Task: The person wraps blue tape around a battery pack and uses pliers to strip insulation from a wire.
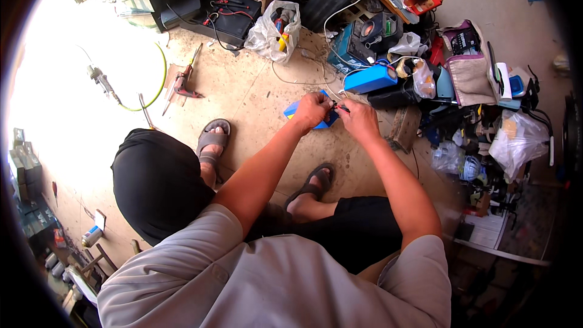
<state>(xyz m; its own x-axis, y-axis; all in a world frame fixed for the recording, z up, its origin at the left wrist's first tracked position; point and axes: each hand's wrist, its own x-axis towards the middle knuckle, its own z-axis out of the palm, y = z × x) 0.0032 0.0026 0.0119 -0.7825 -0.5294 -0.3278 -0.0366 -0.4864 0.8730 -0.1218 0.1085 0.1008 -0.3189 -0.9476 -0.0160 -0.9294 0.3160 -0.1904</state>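
Observation:
My left hand point(314, 109) is closed on a small dark wire end point(333, 103) above a blue rectangular pack point(290, 111) lying on the floor between my sandalled feet. My right hand point(358, 118) pinches a small red-and-black piece point(342, 108), possibly a connector, just right of the left fingers; its exact shape is too small to make out. My hands partly cover the pack. Thin white cables run across the floor behind it. A second, brighter blue pack point(370, 78) rests among the clutter just beyond my right hand.
A red-handled tool point(184, 85) and a yellow-green hose point(156, 91) lie on the floor at left. A white plastic bag of tools point(273, 31) and a black battery point(234, 18) are at the back. Heaped boxes, bags point(516, 146) and devices crowd the right; a spray can point(91, 237) lies lower left.

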